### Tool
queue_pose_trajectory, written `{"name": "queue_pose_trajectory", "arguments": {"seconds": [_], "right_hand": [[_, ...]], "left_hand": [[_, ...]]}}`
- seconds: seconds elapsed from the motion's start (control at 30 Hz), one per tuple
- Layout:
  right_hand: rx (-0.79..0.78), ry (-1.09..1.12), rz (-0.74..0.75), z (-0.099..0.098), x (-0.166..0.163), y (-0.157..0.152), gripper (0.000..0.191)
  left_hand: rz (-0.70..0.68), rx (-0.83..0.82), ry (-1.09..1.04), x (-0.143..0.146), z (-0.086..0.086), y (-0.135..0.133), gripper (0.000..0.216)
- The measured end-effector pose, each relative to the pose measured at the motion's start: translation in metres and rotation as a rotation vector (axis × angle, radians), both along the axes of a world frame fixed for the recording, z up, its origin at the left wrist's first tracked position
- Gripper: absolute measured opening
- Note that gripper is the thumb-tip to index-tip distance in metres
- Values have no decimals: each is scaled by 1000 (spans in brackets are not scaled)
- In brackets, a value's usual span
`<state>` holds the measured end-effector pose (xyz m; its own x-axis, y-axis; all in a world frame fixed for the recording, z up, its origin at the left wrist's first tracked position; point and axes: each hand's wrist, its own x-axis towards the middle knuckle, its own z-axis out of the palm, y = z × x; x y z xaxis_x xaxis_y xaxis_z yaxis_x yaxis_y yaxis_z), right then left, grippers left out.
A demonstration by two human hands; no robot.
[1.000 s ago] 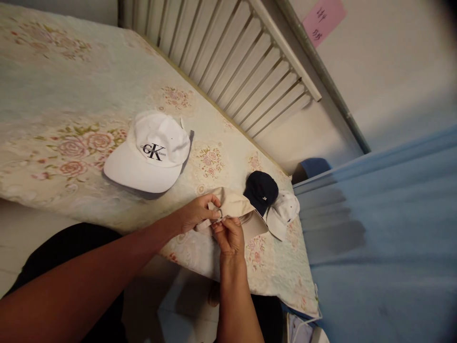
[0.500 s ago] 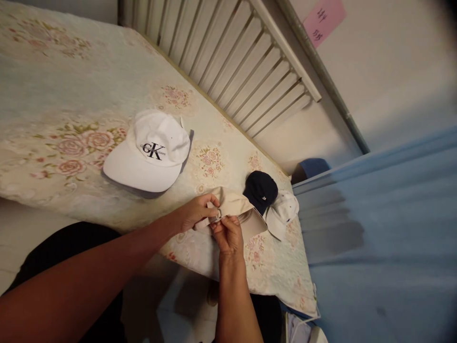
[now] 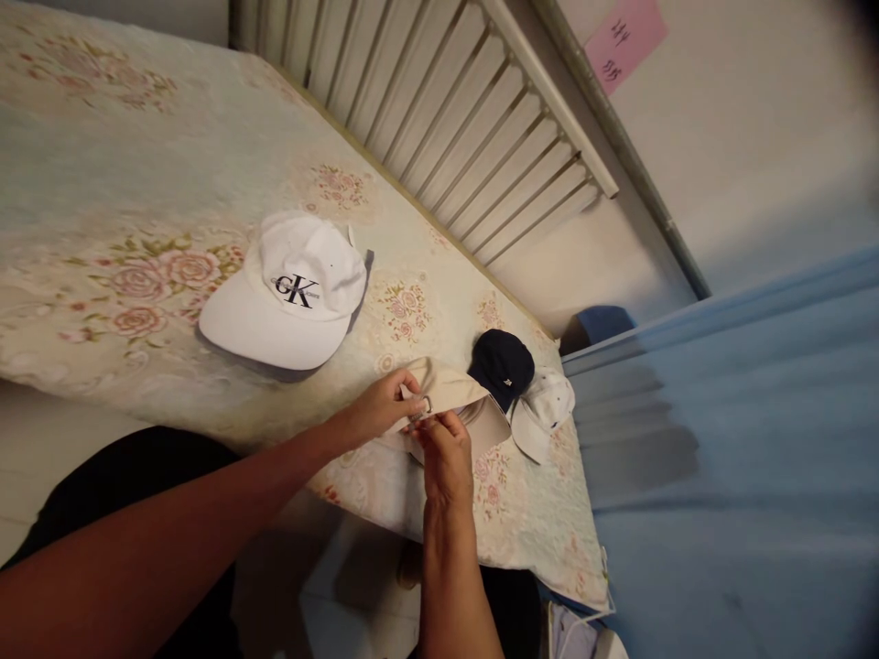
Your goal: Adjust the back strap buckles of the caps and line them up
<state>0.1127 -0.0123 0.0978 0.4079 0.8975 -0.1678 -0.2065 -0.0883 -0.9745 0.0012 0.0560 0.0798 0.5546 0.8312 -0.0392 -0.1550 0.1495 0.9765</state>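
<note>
A beige cap point(image 3: 450, 384) is between my hands, its brim pointing right and its inside partly showing. My left hand point(image 3: 385, 403) pinches the back strap by a small metal buckle point(image 3: 427, 405). Just below, my right hand point(image 3: 446, 444) is closed with its fingertips at the same strap; they hide the strap's end. Beyond the beige cap lies a navy cap point(image 3: 504, 366), and a white cap point(image 3: 545, 412) rests against it. To the left, a white cap with black CK lettering point(image 3: 288, 293) sits on the cloth, brim toward the lower left.
The caps lie on a table or bed with a floral cover point(image 3: 226, 110). A slatted radiator point(image 3: 439, 128) runs along its far side. A blue curtain point(image 3: 742, 458) hangs at the right end, and a pink note point(image 3: 624, 41) is on the wall.
My right hand has shifted slightly right and turned at the strap, its fingers now more curled. My left hand keeps its pinch. The other caps have not moved.
</note>
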Motion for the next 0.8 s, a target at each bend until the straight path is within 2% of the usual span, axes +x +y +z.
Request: {"name": "queue_pose_trajectory", "arguments": {"seconds": [0.13, 0.23, 0.3, 0.5, 0.63, 0.73, 0.8], "right_hand": [[-44, -33, -60, 0, 1, 2, 19], [-28, -26, -118, -6, 5, 7, 17], [-5, -15, -136, -8, 8, 10, 16], [58, 17, -183, -6, 15, 18, 16], [81, 18, -196, -5, 19, 27, 15], [82, 0, -198, -5, 22, 33, 12], [81, 3, -195, -4, 24, 37, 12]], "left_hand": [[23, 88, 56, 1, 0, -4, 17], [-1, 124, 3, 0, 2, -7, 12], [39, 191, 16, -3, 5, -8, 12], [317, 293, 147, -10, 5, -8, 17], [537, 559, 255, -11, 0, -9, 21], [534, 730, 285, -7, -7, -12, 42], [497, 764, 356, -2, -14, -13, 61]]}}
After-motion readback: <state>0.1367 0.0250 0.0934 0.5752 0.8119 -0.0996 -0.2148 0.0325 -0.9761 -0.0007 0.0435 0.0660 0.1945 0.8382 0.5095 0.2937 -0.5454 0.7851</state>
